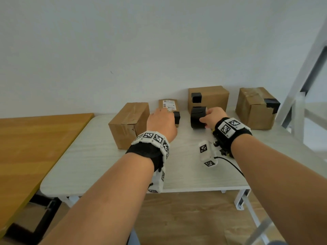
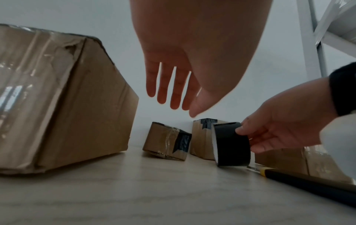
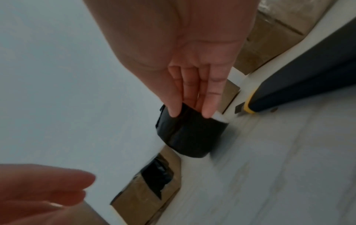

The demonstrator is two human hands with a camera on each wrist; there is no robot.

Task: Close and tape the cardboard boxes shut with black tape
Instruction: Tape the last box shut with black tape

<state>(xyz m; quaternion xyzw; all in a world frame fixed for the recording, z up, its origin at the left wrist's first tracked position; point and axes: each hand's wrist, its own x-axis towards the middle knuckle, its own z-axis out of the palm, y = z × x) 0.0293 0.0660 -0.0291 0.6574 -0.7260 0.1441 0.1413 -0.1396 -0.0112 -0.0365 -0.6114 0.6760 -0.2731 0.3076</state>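
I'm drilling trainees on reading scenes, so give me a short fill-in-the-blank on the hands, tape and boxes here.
1. The right hand grips the roll of ____ tape.
2. The left hand holds ____, its fingers straight.
3. The number of cardboard boxes on the white table is ____.
4. The knife lies on the table with a ____ band behind its blade.

Missing words: black; nothing; four; yellow

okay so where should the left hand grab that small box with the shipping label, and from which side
Probably across the small box's narrow width, coming from above and the front. It lies flat, its black-taped end faces the open left hand, and the large untaped box crowds its left side, so a grip from that side looks blocked.
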